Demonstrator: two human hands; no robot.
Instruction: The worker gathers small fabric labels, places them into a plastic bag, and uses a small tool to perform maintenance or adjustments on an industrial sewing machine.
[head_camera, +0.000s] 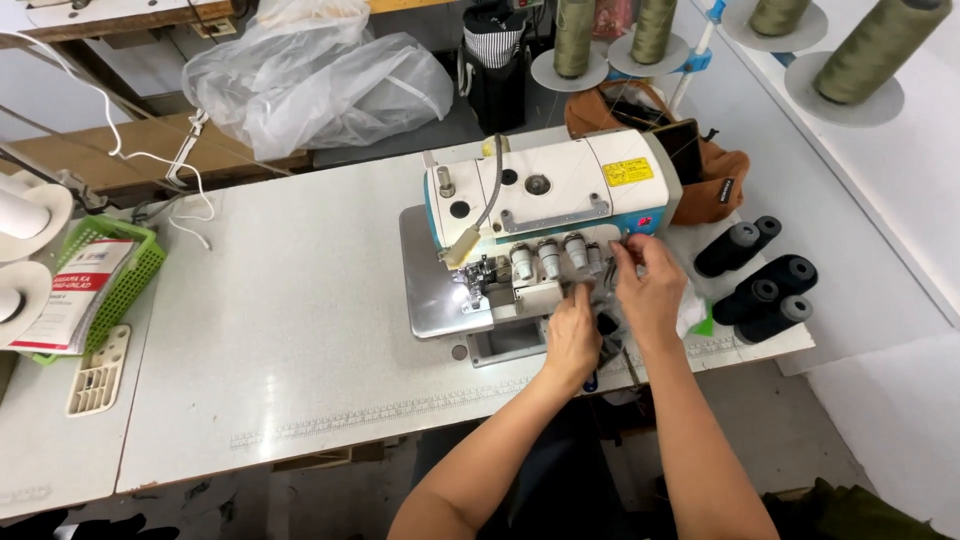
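Note:
A white and blue overlock sewing machine (555, 190) stands on the pale grey table (300, 330). My left hand (572, 335) reaches up to the machine's front, fingers pinched together just below the row of tension knobs (550, 258). My right hand (650, 285) is at the machine's right front corner, fingertips pinched near the rightmost knob. Whether either hand pinches a thread is too fine to tell. The needle area and metal plate (432, 290) lie to the left of both hands.
Black thread spools (765, 285) lie right of the machine. Olive thread cones (870, 40) stand on a rack behind, with a brown bag (715, 175). A green basket with papers (100, 285) sits at the left, and a clear plastic bag (310, 85) at the back.

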